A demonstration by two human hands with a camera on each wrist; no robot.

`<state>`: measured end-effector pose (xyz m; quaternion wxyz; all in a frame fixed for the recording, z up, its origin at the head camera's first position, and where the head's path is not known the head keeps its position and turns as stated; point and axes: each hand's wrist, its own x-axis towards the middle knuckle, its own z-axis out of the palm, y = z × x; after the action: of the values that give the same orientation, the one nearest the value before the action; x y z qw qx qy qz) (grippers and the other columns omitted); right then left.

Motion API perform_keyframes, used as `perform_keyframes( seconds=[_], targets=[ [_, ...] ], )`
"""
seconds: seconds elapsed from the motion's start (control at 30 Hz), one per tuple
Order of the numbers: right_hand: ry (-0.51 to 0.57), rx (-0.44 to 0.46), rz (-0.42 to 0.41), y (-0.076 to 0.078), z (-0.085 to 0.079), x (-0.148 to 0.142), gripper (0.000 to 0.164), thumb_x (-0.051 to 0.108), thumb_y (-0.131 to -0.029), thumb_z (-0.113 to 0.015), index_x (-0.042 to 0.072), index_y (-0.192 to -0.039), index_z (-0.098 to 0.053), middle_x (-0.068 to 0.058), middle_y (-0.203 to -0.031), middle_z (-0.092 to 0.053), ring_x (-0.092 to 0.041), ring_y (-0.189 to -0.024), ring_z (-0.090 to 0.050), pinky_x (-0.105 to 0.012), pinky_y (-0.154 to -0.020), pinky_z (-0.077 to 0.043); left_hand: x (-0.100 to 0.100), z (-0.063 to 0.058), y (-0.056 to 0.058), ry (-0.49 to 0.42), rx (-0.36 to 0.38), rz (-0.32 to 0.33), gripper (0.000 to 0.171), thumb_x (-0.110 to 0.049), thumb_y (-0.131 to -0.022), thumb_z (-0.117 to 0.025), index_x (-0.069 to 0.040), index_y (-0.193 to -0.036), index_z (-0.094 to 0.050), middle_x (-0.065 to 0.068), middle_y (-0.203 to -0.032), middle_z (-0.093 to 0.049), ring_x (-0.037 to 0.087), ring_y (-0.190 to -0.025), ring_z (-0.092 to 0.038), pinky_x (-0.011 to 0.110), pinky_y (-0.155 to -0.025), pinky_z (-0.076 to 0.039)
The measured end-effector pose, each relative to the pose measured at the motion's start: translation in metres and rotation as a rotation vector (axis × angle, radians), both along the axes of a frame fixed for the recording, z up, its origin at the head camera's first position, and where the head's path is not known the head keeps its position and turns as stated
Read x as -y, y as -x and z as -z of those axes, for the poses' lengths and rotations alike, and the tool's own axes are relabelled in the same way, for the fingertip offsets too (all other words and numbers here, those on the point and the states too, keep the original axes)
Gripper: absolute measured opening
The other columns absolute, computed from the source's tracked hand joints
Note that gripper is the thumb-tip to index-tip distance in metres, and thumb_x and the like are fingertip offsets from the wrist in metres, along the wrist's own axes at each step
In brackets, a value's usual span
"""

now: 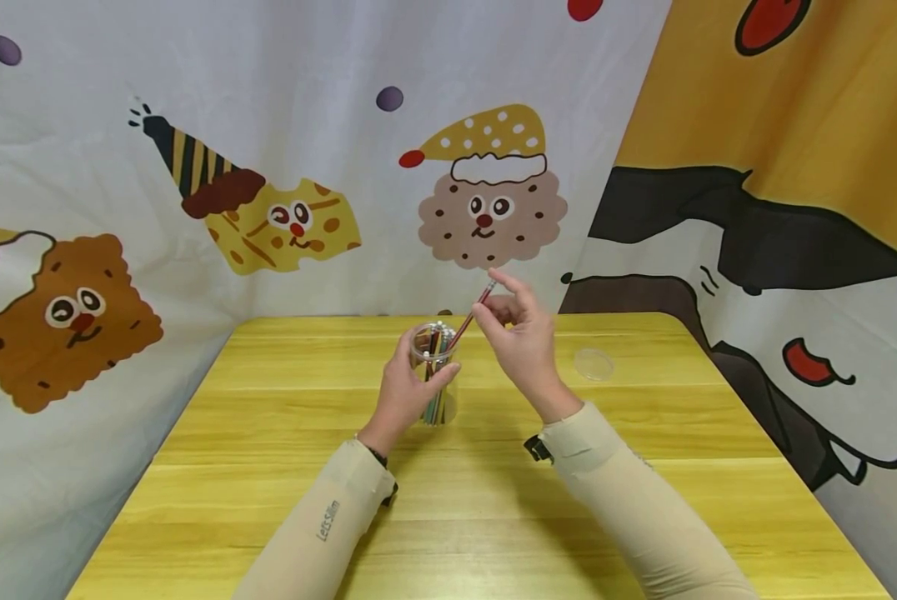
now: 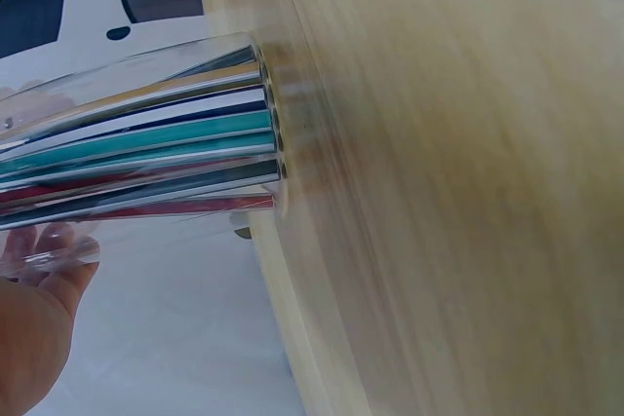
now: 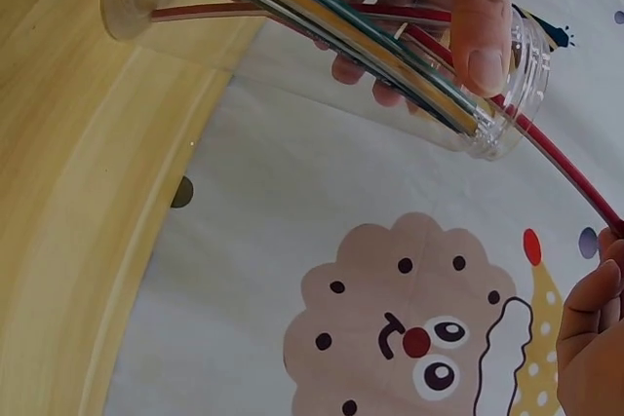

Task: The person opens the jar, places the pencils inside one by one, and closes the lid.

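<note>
A clear plastic jar (image 3: 283, 94) full of pencils (image 2: 136, 143) in several colours stands upright on the table. My left hand (image 1: 406, 385) grips it near the top, with the thumb across the front and the other fingers behind. My right hand (image 1: 522, 337) pinches a red pencil (image 1: 469, 319) near its upper, eraser end, the index finger raised. That pencil slants up out of the jar's mouth, its lower part still inside among the others. In the right wrist view, the right hand (image 3: 595, 338) shows only partly at the right edge.
A round clear lid (image 1: 594, 364) lies on the wooden table (image 1: 448, 517) to the right of my right hand. Behind the table hangs a curtain (image 1: 306, 67) printed with cartoon biscuits and animals. The table's far edge runs just beyond the jar.
</note>
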<state>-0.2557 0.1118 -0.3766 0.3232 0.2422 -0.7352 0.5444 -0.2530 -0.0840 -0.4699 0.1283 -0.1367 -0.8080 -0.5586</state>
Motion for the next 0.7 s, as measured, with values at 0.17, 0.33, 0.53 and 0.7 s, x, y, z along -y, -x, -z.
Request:
perform_keyframes(
  seconds=[0.17, 0.33, 0.53, 0.7],
  targets=[
    [-0.038, 0.004, 0.004, -0.001, 0.001, 0.004, 0.044, 0.007, -0.099, -0.078, 0.011, -0.141, -0.067, -0.015, -0.093, -0.081, -0.011, -0.067, -0.059, -0.022, -0.059, -0.048, 0.000, 0.002, 0.000, -0.009, -0.004, 0.004, 0.078, -0.043, -0.095, -0.082, -0.024, -0.158, -0.041, 0.005, -0.141, -0.064, 0.023, -0.120, -0.064, 0.055, -0.112, -0.055],
    [-0.061, 0.015, -0.010, 0.000, 0.005, 0.008, 0.041, 0.007, -0.099, -0.078, 0.012, -0.139, -0.069, -0.013, -0.093, -0.081, -0.013, -0.068, -0.059, -0.020, -0.060, -0.049, 0.000, 0.001, 0.000, -0.011, 0.002, 0.005, 0.080, -0.042, -0.095, -0.083, -0.023, -0.160, -0.040, 0.005, -0.141, -0.064, 0.024, -0.124, -0.065, 0.054, -0.113, -0.054],
    [-0.088, -0.028, -0.017, 0.003, 0.011, 0.010, 0.033, 0.007, -0.100, -0.076, 0.009, -0.133, -0.073, -0.011, -0.093, -0.082, -0.014, -0.066, -0.059, -0.019, -0.062, -0.049, 0.000, 0.000, 0.000, -0.002, 0.011, 0.001, 0.079, -0.041, -0.095, -0.083, -0.023, -0.159, -0.040, 0.005, -0.142, -0.064, 0.025, -0.122, -0.064, 0.054, -0.113, -0.054],
    [-0.098, -0.044, -0.014, 0.004, 0.013, 0.011, 0.028, 0.007, -0.100, -0.076, 0.008, -0.128, -0.075, -0.010, -0.089, -0.080, -0.014, -0.067, -0.060, -0.018, -0.063, -0.050, 0.000, 0.000, 0.000, -0.001, 0.009, -0.001, 0.078, -0.039, -0.096, -0.083, -0.022, -0.159, -0.040, 0.007, -0.142, -0.064, 0.025, -0.121, -0.063, 0.054, -0.114, -0.054]
  ],
)
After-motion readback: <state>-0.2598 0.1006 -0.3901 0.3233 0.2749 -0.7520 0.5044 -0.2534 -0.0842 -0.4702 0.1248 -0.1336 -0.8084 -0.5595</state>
